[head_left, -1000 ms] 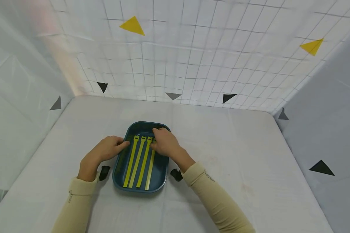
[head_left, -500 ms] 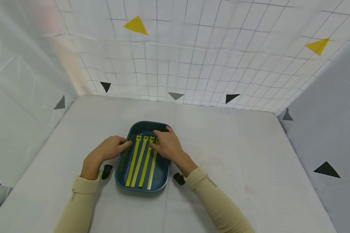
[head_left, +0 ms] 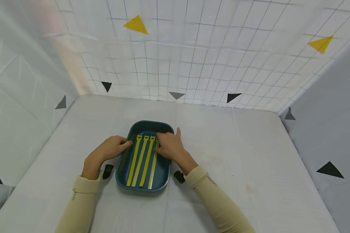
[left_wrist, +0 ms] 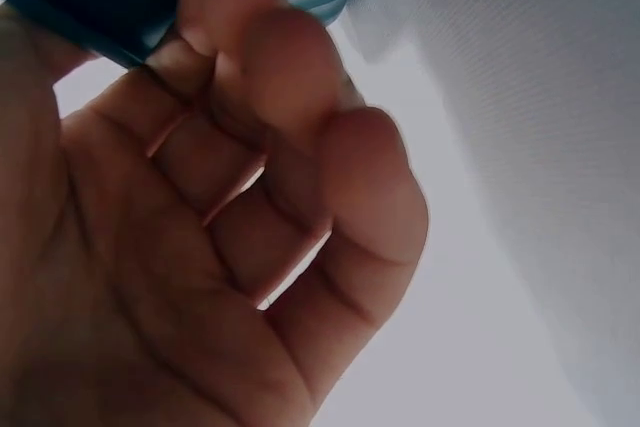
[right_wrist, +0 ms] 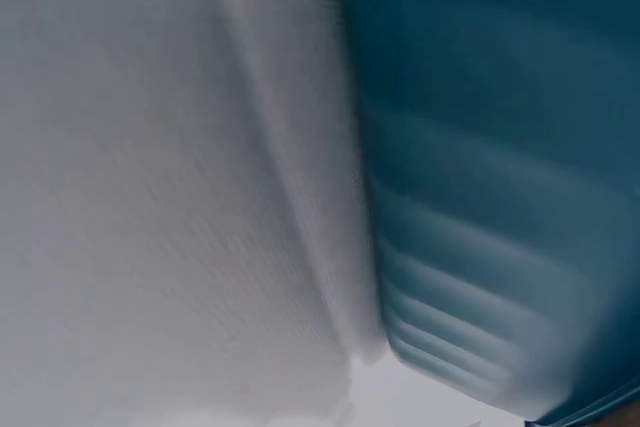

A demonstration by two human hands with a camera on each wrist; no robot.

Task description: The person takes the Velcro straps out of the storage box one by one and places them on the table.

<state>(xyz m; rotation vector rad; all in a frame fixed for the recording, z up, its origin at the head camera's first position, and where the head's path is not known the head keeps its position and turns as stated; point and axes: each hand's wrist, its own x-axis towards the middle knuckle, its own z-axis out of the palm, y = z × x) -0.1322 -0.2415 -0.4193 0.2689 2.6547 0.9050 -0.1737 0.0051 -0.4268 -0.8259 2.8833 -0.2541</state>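
A blue tray (head_left: 122,181) with rounded corners lies on the white-covered table. Several yellow-green hook-and-loop cable ties (head_left: 136,161), each with a slotted head, lie side by side inside it. My left hand (head_left: 109,149) holds the tray's left rim, thumb inside and the other fingers curled under the outside; the left wrist view shows these fingers (left_wrist: 370,187) below the tray wall. My right hand (head_left: 170,145) reaches over the right rim, thumb and forefinger spread apart around the head of the rightmost cable tie (head_left: 153,171). The right wrist view shows the tray's ribbed outer wall (right_wrist: 470,277).
White sheeting encloses the table (head_left: 236,155) at the back and sides. A yellow triangle (head_left: 136,25) and black triangles (head_left: 234,97) mark the back wall. Small black devices (head_left: 108,171) sit at both wrists.
My right hand has shifted slightly right, from beside the third cable tie's head to the rightmost one, its little finger now raised. The left hand keeps its hold on the rim.
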